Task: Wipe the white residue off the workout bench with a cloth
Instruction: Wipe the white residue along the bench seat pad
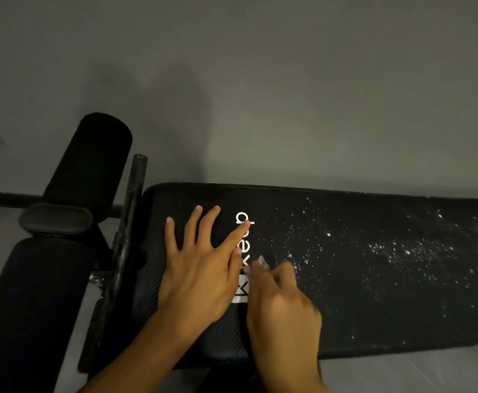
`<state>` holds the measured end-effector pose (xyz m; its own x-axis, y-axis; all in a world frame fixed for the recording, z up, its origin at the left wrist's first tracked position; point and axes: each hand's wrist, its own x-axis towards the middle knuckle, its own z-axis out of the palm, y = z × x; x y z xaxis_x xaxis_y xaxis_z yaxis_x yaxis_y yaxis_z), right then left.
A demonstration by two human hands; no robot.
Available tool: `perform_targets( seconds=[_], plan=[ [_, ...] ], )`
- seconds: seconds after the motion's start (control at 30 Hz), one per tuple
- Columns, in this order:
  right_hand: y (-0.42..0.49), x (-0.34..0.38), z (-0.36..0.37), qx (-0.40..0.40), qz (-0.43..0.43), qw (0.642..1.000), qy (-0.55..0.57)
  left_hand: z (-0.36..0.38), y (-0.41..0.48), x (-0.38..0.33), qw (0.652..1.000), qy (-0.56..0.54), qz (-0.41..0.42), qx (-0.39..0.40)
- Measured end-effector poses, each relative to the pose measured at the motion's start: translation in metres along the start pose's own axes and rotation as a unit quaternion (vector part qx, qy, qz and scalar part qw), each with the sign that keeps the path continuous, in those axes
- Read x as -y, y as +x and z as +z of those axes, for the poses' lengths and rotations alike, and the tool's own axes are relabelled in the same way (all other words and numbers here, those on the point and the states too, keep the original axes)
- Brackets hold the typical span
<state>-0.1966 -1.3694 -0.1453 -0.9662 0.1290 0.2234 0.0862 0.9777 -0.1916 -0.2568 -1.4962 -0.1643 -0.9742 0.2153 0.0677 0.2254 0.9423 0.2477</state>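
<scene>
The grip of the right hand is curled, and the fingers pinch a small grey piece that I take for the cloth; the hand is blurred, so the exact hold is not clear. The cloth lies on the black workout bench, just at the left border of the white residue. Directly left of the grip, the left hand rests flat on the pad with its fingers spread, and it partly covers the white logo. I judge that the task is only at its beginning. The pad around and left of the grip looks clean, but to the right of the grip the white specks are scattered thickly over a long part of the bench, and thinner dust reaches toward the near edge. Nearly all the wiping is left to do. Nothing stands between the grip and the residue. Farther left of both hands there are a black metal bar, a foam roller and another black pad. Beyond the bench is a grey wall.
</scene>
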Motion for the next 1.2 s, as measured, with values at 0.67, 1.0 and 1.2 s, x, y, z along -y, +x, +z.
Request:
perform_targets(
  seconds=[0.67, 1.0, 1.2],
  plan=[
    [0.133, -0.006, 0.02, 0.015, -0.097, 0.995, -0.007, 0.001, 0.0, -0.001, 1.0, -0.003, -0.027, -0.012],
    [0.1, -0.027, 0.003, 0.009, -0.092, 0.995, 0.025, 0.004, -0.003, -0.002, 0.999, -0.008, -0.031, -0.023],
    [0.071, -0.005, 0.007, 0.021, -0.11, 0.994, 0.014, 0.003, -0.007, 0.0, 0.999, -0.014, -0.029, -0.027]
  ],
)
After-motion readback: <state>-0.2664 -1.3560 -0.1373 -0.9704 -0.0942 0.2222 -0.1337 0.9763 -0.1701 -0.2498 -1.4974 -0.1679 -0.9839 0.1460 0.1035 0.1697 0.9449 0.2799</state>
